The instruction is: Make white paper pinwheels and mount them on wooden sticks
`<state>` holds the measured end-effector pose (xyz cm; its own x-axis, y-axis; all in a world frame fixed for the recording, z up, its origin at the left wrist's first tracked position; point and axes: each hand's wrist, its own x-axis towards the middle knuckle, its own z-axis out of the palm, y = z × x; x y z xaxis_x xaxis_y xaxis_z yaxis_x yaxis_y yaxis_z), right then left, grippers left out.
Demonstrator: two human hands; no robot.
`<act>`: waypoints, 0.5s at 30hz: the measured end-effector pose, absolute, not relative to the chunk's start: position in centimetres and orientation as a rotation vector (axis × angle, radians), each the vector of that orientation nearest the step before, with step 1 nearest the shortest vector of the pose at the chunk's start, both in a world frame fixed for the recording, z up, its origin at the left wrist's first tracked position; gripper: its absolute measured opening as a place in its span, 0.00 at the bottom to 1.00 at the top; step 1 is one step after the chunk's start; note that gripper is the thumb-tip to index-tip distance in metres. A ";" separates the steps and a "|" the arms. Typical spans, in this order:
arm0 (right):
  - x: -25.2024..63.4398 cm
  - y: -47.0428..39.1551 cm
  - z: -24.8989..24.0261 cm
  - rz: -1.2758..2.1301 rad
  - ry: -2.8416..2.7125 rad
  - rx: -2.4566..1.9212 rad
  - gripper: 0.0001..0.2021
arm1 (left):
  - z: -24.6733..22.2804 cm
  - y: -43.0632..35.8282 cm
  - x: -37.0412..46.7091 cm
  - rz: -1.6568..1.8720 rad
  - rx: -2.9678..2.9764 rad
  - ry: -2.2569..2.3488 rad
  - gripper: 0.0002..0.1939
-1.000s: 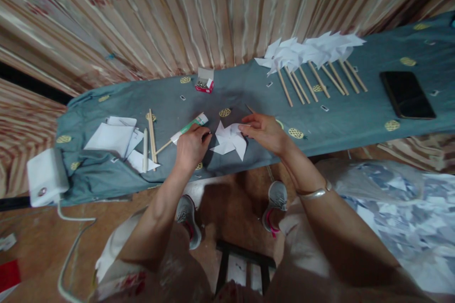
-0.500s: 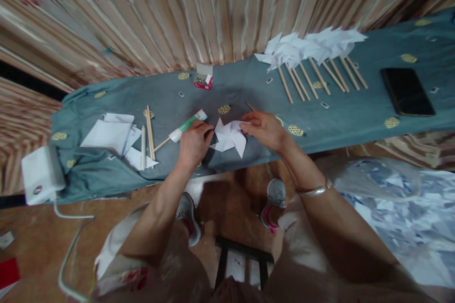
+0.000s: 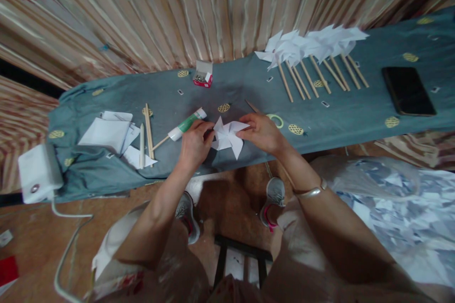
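Silver bracelet (image 3: 313, 192) on right forearm (image 3: 298, 173); grey sneakers (image 3: 276, 190), pink trim (image 3: 271, 228); pale clothing (image 3: 302, 246), reddish print (image 3: 130, 284)

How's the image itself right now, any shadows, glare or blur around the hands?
In the head view, lighting is dim; soft shadows darken the cloth around the paper pinwheel; the bracelet glints; fine detail looks soft on the left hand and right hand.
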<state>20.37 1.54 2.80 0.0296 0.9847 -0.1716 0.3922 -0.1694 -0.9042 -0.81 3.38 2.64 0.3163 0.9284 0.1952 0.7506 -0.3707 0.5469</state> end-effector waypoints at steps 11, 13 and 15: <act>19.6 1.4 3.7 1.353 -1.222 -1.620 0.26 | 2.6 2.2 -1.2 0.786 1.972 1.461 0.19; 19.7 1.4 3.9 1.415 -1.138 -1.561 0.24 | 2.5 2.0 -1.3 0.832 1.902 1.435 0.20; 19.9 1.5 4.2 1.478 -1.046 -1.496 0.23 | 2.6 1.8 -1.3 0.896 1.811 1.417 0.22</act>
